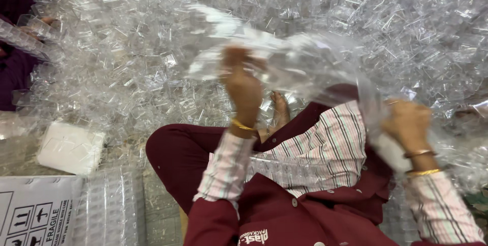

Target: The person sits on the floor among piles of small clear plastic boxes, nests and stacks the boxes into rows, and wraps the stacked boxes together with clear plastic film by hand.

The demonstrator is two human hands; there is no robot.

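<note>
My left hand [243,89] is raised in front of me and grips one end of a clear plastic bag [300,60] that looks blurred. My right hand [408,124] holds the other end of the same bag at the right, near my lap. The bag stretches between both hands above my maroon trouser leg [175,157]. A row of stacked clear plastic trays [284,170] lies across my lap under my arms. All around lies a huge heap of small clear plastic containers [142,58].
A white foam-like block [71,147] lies on the floor at the left, beside a cardboard box [35,215] with handling symbols. Stacks of clear trays [109,210] stand next to it. Another person in purple [15,58] sits at the far left holding clear trays.
</note>
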